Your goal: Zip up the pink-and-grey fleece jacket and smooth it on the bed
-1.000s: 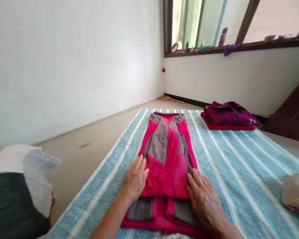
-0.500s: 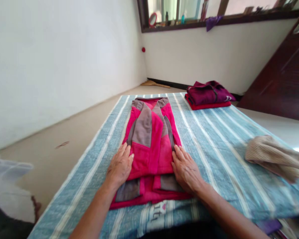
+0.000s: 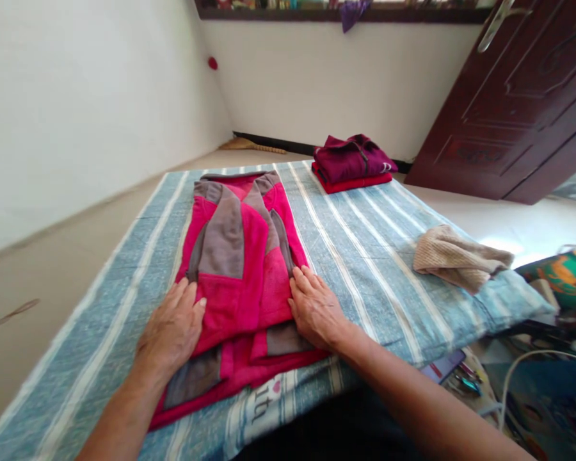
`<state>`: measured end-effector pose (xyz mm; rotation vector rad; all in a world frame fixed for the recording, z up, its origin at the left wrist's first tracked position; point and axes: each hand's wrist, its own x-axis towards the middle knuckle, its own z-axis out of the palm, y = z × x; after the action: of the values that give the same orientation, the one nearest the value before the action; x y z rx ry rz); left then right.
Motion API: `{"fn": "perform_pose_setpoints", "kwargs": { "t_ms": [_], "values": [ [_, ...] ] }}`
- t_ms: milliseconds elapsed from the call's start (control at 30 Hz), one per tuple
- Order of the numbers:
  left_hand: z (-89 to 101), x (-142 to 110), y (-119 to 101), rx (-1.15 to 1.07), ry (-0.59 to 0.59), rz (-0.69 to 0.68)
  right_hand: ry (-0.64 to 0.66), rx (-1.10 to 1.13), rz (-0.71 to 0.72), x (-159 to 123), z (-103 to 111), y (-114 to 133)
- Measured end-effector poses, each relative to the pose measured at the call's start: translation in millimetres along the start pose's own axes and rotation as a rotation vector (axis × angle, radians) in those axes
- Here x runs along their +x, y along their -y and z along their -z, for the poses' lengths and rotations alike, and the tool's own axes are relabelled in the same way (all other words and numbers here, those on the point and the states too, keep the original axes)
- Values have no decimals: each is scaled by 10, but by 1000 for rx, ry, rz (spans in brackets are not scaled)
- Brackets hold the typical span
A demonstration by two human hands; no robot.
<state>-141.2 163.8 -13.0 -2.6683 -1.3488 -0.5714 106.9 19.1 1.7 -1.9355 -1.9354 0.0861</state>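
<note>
A pink and grey fleece jacket [image 3: 221,269] lies on the striped blue cloth [image 3: 350,256], its sleeves folded in over the front and its collar at the far end. My left hand [image 3: 175,323] rests flat on the jacket's left side, fingers stretched forward. On the opposite side edge lies my right hand [image 3: 317,307], also flat with its fingers out. Both palms are down, and neither hand grasps the fabric. The jacket's lower hem shows beyond the folded sleeves, close to my body.
A folded purple garment [image 3: 350,159] sits on a red one [image 3: 360,184] at the far edge. To the right lies a crumpled beige knit cloth [image 3: 456,256]. A dark red door [image 3: 504,115] stands behind, and cluttered items with a white cable [image 3: 509,378] are at lower right.
The view has turned right and down, so everything appears further left and more clutter shows at right. Both hands remain in about the same places on the jacket.
</note>
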Motion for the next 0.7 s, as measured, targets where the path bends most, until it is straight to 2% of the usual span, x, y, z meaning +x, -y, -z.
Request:
{"fn": "perform_pose_setpoints", "kwargs": {
  "t_ms": [700],
  "values": [
    [-10, 11, -13, 13, -2, -2, -2, -23, 16, 2, -5, -20]
  ]
}}
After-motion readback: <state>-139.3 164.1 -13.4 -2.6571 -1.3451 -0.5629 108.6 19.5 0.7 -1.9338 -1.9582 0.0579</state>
